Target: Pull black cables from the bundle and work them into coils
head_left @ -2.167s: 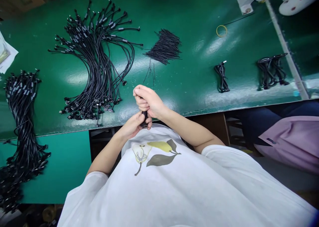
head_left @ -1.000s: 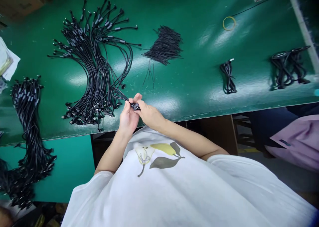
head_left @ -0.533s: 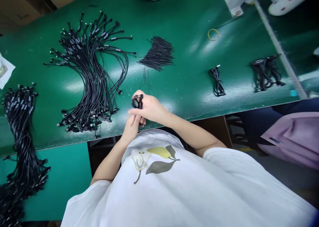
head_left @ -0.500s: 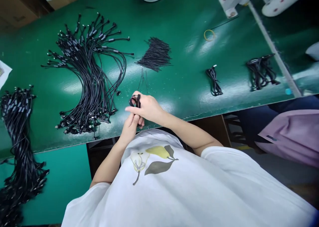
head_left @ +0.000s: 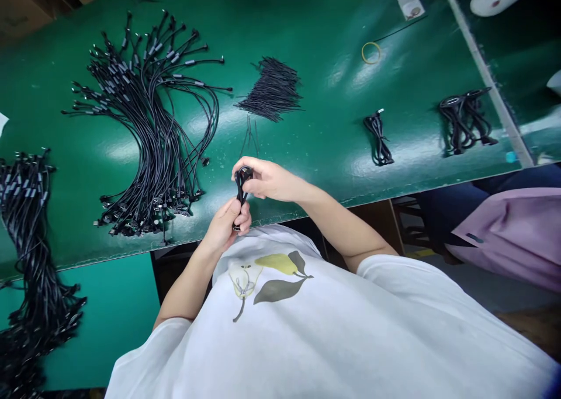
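Observation:
A coiled black cable is held between my two hands at the table's front edge. My left hand grips its lower end with the fingers wrapped round it. At the upper loops, my right hand has its thumb and fingers closed on the cable. Just beyond my hands lie a few loose black twist ties, and farther back a pile of them. To the left spreads a large bundle of loose black cables with small connectors at both ends.
Another cable bundle hangs over the table's left front edge. On the right lie a folded cable and a group of folded cables. A yellow ring and a white metal bracket are farther back. A person in pink cloth is at right.
My right hand has turned and its fingers have shifted on the cable, which now shows as a longer upright coil between both hands. The camera view has moved slightly.

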Motion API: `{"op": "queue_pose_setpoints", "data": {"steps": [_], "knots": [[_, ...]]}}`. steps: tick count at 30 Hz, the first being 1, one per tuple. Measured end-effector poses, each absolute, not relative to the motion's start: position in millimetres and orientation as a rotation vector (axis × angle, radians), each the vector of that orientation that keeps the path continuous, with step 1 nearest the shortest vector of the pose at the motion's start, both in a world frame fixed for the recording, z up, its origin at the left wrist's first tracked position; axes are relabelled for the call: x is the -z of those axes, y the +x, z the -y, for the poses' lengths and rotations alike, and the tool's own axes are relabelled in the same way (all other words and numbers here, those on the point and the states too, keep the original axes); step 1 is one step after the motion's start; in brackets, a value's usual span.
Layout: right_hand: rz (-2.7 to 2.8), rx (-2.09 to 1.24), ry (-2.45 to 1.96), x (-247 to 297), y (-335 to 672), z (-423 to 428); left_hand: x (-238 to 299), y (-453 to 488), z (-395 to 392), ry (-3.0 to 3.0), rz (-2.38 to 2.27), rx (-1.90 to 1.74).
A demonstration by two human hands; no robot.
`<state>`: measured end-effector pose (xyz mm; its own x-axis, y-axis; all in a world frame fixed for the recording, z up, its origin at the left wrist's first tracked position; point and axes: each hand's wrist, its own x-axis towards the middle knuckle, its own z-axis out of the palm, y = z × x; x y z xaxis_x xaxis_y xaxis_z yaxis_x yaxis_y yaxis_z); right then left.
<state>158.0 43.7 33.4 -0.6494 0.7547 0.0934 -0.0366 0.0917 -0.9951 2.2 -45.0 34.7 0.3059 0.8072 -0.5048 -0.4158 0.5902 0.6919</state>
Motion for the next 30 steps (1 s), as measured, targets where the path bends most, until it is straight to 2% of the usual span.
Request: {"op": "queue_pose_setpoints", "data": {"steps": [6,11,14,20,25,27,30], "knots": [[2.109,-0.819,-0.779,-33,173,-49,-32,-1,40,0.411,-0.953,-0.824],[2.158,-0.64,-0.707,-26,174,-51,-28,-3,39,0.428,-0.961,-0.859],[2.077,-0.796,-0.681,-29,174,-52,-27,-4,41,0.525,-1.001,-0.883],[1.816,-1.366,-0.672,-32,172,-53,-22,-10,45,0.857,-1.087,-0.848],[1.757,-1.828,-0.52,-45,184,-57,-23,-15,46,0.804,-1.002,-0.79],[1.772,-1.897,-0.468,-49,189,-59,-24,-18,46,0.779,-0.974,-0.78],[1.742,-1.804,-0.51,-47,186,-57,-27,-20,45,0.781,-0.954,-0.755]]}}
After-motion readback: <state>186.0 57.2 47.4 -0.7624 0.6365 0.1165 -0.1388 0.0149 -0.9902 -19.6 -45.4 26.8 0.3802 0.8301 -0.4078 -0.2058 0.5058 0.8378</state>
